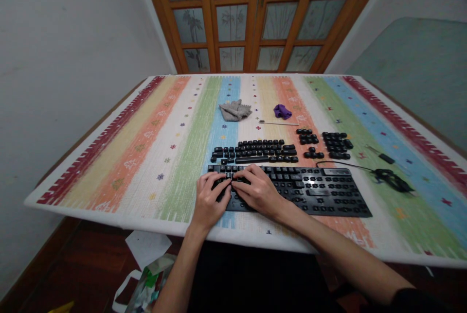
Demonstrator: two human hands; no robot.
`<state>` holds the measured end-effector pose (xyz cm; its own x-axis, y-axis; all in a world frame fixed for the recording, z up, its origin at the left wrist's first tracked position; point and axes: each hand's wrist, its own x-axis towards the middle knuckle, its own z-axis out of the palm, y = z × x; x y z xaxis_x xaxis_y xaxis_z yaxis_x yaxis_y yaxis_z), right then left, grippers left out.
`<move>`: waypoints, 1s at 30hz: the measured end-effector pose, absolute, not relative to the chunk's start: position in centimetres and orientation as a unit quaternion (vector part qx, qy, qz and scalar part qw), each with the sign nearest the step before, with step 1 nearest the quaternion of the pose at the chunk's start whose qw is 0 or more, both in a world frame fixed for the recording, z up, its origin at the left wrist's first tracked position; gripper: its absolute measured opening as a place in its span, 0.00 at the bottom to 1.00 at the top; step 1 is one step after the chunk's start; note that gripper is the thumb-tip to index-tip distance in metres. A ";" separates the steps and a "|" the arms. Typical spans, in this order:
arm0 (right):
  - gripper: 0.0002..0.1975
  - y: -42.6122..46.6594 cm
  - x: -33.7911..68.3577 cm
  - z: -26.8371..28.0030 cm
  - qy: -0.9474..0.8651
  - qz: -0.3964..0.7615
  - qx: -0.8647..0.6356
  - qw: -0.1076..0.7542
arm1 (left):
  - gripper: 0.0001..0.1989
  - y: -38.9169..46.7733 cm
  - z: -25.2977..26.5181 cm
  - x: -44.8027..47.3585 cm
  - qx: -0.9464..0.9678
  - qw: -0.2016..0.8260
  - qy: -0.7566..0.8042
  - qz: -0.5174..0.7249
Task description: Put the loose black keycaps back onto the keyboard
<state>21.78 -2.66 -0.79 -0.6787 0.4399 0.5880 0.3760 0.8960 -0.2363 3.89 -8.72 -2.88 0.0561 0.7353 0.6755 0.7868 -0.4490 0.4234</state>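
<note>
A black keyboard (pixel 310 191) lies near the table's front edge, keycaps on along its upper left part and bare switches showing on its right part. Over its left end, my left hand (pixel 212 199) has the thumb and fingers curled together. My right hand (pixel 257 186) meets it from the right, thumb and fingers also closed, its fingertips almost touching the left ones. Anything small between the fingertips is hidden. Just behind the keyboard, loose black keycaps (pixel 260 148) are laid out in rows, including a long space bar (pixel 251 160).
More keycaps (pixel 336 145) stand in groups at the right. Farther back lie a grey cloth (pixel 235 110), a purple cloth (pixel 282 111) and a thin metal rod (pixel 279 123). A coiled black cable (pixel 392 179) and a small black-handled tool (pixel 386 158) rest right of the keyboard.
</note>
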 end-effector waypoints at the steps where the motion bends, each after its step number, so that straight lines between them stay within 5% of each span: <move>1: 0.08 -2.7 21.9 -0.9 -0.912 0.050 -0.227 0.339 | 0.10 -8.7 -2.9 3.9 -0.728 0.028 -0.524 -0.442; 30: 0.08 -2.3 21.9 -1.4 -0.883 0.120 -0.265 0.369 | 0.10 -8.3 -2.8 3.6 -0.737 0.033 -0.514 -0.437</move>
